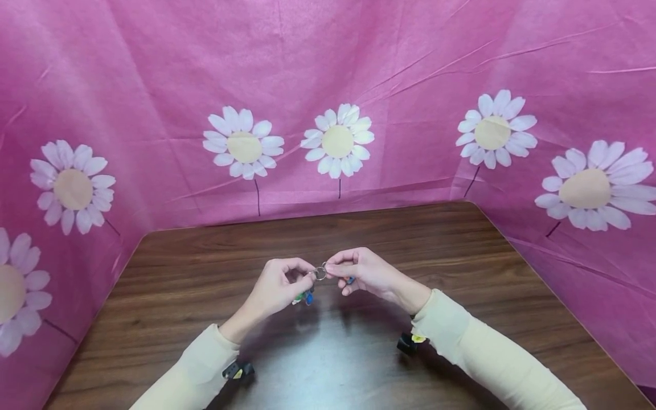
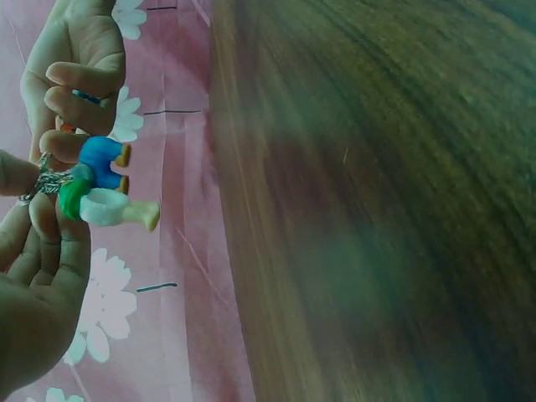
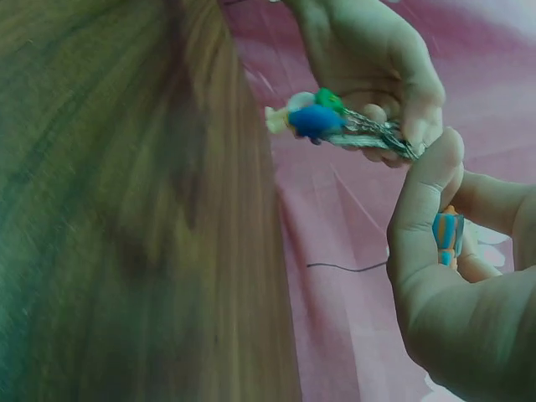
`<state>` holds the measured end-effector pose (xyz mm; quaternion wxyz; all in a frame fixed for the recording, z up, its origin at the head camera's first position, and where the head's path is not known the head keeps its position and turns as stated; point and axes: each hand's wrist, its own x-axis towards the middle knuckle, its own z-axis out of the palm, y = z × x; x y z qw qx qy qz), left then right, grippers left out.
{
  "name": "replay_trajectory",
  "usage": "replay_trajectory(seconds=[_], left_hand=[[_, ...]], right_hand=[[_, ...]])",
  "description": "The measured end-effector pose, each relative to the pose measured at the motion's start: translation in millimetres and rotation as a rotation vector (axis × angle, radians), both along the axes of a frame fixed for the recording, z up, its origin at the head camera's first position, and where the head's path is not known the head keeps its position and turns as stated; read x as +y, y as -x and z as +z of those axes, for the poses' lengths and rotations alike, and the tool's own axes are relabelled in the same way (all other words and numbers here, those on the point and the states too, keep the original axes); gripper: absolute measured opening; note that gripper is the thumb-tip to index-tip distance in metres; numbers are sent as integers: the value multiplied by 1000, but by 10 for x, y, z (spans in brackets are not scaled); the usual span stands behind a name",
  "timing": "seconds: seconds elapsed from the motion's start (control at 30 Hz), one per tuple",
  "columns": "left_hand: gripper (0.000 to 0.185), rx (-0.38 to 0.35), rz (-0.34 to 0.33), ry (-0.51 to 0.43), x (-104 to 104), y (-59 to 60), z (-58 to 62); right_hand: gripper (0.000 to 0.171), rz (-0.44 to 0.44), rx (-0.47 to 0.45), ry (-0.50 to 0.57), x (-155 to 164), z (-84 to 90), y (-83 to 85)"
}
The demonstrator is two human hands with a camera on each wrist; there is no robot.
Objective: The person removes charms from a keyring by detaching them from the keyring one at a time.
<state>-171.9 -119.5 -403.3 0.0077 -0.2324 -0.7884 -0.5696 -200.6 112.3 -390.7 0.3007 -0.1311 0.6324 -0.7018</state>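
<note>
Hands meet above a dark wood-grain tabletop (image 1: pixel 205 267): the left hand (image 1: pixel 277 287) pinches a metal key ring (image 1: pixel 320 272) from which small blue, green and white figure charms (image 2: pixel 99 186) dangle, while the right hand (image 1: pixel 361 270) pinches the ring's other side, an orange-and-blue striped charm (image 3: pixel 446 237) tucked in its curled fingers. Doing this well probably means steadying the ring and keeping the charms clear of the coil. Pink daisy-printed cloth (image 1: pixel 338 85) walls the tabletop on three sides.
</note>
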Motion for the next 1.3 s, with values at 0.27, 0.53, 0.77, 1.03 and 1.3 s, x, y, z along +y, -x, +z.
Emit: replay_trajectory(seconds=[0.27, 0.53, 0.77, 1.03, 1.3], left_hand=[[19, -203, -69, -190, 25, 22, -45], [27, -418, -182, -229, -21, 48, -2], [23, -402, -254, -140, -69, 61, -3], [23, -448, -276, -106, -62, 40, -42], [30, -507, -255, -168, -107, 88, -76]], right_hand=[[9, -28, -6, 40, -20, 28, -9], [8, -23, -16, 21, 0, -14, -5], [14, -3, 3, 9, 17, -11, 2], [20, -14, 24, -13, 31, 7, 27], [36, 12, 47, -74, 153, -55, 94]])
